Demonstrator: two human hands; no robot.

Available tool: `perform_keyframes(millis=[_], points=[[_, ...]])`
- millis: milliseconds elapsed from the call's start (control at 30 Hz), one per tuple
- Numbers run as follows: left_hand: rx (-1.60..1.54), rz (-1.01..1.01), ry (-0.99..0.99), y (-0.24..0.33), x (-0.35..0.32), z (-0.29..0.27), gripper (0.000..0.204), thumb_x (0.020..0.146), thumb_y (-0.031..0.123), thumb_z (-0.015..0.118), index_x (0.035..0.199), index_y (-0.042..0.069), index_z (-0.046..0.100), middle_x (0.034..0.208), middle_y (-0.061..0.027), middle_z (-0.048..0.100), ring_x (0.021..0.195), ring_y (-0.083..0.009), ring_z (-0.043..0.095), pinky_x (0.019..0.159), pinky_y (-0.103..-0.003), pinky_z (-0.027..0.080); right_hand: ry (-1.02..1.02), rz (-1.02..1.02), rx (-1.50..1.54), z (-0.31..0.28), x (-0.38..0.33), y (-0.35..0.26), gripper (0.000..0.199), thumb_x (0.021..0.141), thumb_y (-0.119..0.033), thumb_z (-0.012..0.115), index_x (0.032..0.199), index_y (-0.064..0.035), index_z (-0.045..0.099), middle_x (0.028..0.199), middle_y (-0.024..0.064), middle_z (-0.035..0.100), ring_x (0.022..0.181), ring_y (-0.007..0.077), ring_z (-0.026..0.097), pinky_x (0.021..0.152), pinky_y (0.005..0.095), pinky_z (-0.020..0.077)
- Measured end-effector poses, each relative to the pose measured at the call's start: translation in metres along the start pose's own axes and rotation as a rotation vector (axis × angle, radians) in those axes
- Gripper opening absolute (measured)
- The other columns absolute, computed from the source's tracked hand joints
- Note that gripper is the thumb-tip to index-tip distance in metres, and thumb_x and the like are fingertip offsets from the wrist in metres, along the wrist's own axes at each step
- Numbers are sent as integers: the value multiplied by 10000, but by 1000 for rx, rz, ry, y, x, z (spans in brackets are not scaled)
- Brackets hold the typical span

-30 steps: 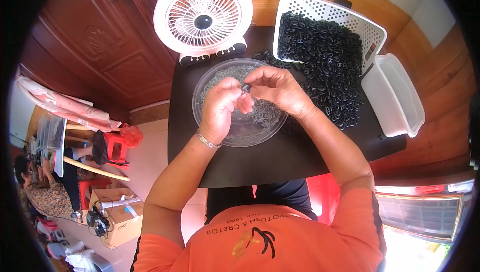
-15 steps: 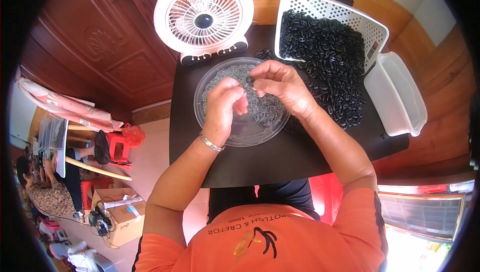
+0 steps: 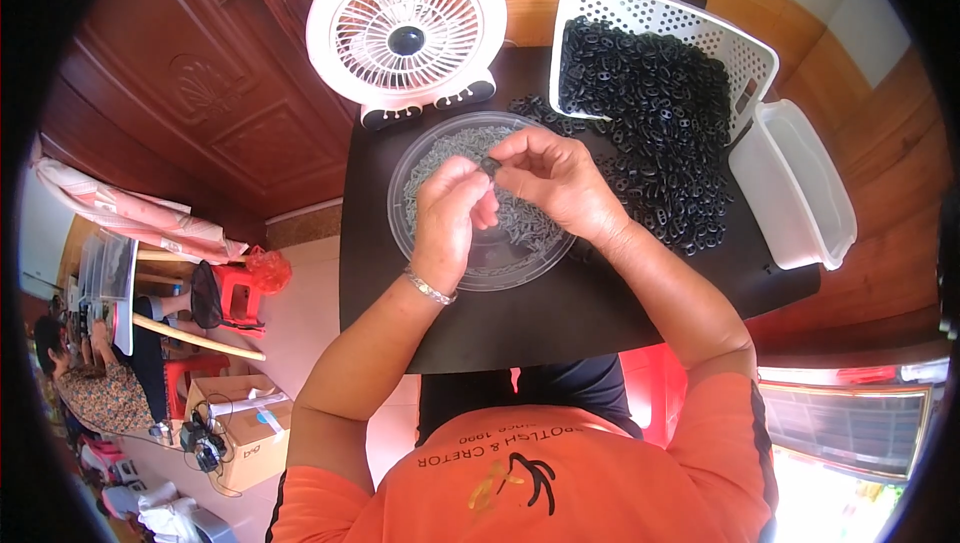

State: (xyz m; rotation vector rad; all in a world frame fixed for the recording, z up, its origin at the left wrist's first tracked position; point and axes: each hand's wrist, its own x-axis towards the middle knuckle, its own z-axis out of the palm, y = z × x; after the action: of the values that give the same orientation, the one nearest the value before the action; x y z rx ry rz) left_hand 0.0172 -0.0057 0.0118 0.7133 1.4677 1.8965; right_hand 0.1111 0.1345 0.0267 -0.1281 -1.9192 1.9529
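Note:
Both of my hands meet above a round clear plastic tub (image 3: 396,233) filled with small grey rod-like parts (image 3: 528,225). My right hand (image 3: 565,185) pinches a small black two-holed plastic piece (image 3: 490,166) between thumb and fingertips. Against the near side of that piece, my left hand (image 3: 444,215) is closed, its thumb laid over curled fingers. Whatever sits inside the left fingers is hidden. To the right of the tub lies a large heap of similar black pieces (image 3: 670,178), spilling out of a tipped white perforated basket (image 3: 752,55).
The dark table (image 3: 500,333) also carries a white animal-shaped fan (image 3: 405,40) at the far left and a translucent white bin (image 3: 795,188) at the right edge. Off to the left, a person (image 3: 100,383) sits near a cardboard box (image 3: 255,433) and red stools (image 3: 240,293).
My right hand has shifted slightly left, bringing the black piece against my left fingertips. The left hand has barely moved.

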Motion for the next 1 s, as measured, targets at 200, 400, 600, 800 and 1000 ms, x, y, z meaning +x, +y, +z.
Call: perform_keyframes(millis=[200,400,600,800,1000], points=[[-121,-12,67,-3,-2,4,149,881,174,551,821,38,558,690,-38,584,586,-110,533,564,-240,424,-6,-99,-164,13,-5,3,310,814,14,697,1107,-3,598,866,28,659,785,79,610,771,243,497],[-180,-13,54,-10,-1,3,155,888,184,539,832,41,562,711,-44,592,617,-124,561,588,-252,452,89,-149,-286,16,-6,6,373,753,12,740,1099,2,600,781,44,670,742,96,617,740,254,505],[-248,-19,51,-4,-1,6,169,906,204,517,841,53,555,717,-45,594,633,-126,572,595,-254,459,55,-191,-382,11,-4,1,339,748,6,745,1064,15,624,836,46,650,739,99,622,733,268,518],[-145,39,1,-14,2,0,192,938,228,502,875,52,547,745,-46,601,648,-124,580,603,-258,466,44,-184,-398,10,-4,0,342,748,5,748,1067,14,625,853,50,632,737,109,627,731,267,520],[-123,46,-10,-16,0,-2,208,959,241,491,911,47,551,815,-61,632,664,-127,598,620,-263,479,108,-241,-420,15,-5,2,338,720,19,761,1034,25,638,877,65,639,744,129,644,708,269,522]])
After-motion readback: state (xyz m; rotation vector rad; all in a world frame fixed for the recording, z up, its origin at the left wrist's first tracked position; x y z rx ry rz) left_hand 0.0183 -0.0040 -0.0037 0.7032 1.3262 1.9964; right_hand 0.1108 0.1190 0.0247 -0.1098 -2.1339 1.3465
